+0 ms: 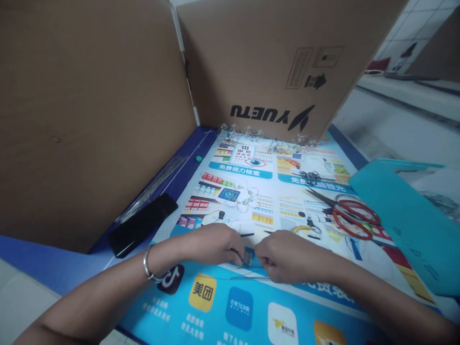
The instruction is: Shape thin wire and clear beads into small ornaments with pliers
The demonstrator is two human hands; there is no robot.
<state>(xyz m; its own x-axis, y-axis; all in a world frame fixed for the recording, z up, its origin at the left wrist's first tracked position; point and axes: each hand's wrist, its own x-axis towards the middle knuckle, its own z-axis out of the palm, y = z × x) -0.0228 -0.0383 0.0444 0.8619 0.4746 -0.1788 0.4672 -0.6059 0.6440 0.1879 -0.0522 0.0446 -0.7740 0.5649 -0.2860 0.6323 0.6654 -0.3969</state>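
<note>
Close together over the printed mat point(251, 292) are my two hands, both with fingers curled closed. My left hand point(221, 244), with a silver bangle point(146, 263) on its wrist, is pinched. A short dark thin tip point(247, 235) shows beside its knuckles. Facing it, my right hand point(283, 256) is also closed, and another small dark tip shows by its fingers. What either hand grips is hidden. Thin wire-like strands point(247, 277) lie on the mat just below the hands. Beyond the left hand lies a looped piece of thin wire point(246, 196).
Red-handled scissors point(354, 218) and a teal folder point(409, 220) lie at right. A black phone point(143, 225) and a wire bundle point(158, 187) are at left. Dark coiled wire point(309, 177) and clear wire pieces point(244, 132) lie farther back, before cardboard walls point(258, 57).
</note>
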